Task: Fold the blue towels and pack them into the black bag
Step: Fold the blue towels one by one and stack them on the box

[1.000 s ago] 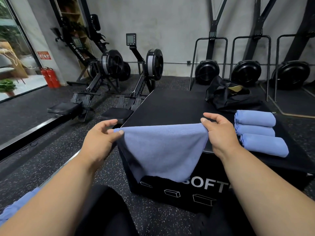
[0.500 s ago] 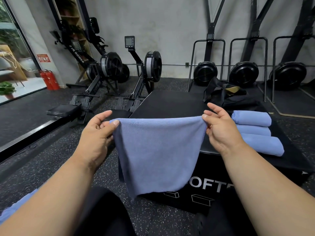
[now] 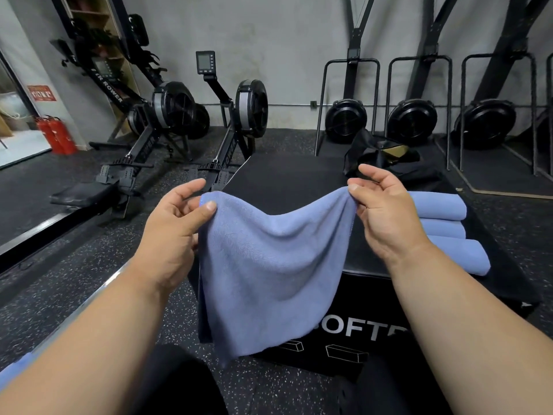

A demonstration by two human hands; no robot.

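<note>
A blue towel (image 3: pixel 269 271) hangs in the air in front of the black soft box (image 3: pixel 287 178). My left hand (image 3: pixel 176 223) pinches its upper left corner and my right hand (image 3: pixel 386 211) pinches its upper right corner. The top edge sags between them. Three folded blue towels (image 3: pixel 440 206) lie side by side on the box's right side, just beyond my right hand. The black bag (image 3: pixel 386 163) sits open and crumpled at the far right of the box top.
Two rowing machines (image 3: pixel 167 115) stand on the rubber floor to the left. Black fan machines (image 3: pixel 413 121) in metal frames line the back wall. Red fire extinguishers (image 3: pixel 57 134) stand at the far left. More blue cloth (image 3: pixel 12 372) lies at the bottom left edge.
Both hands have lifted the towel off the box top and come closer together, so its top edge now sags in the middle and the cloth hangs lower.
</note>
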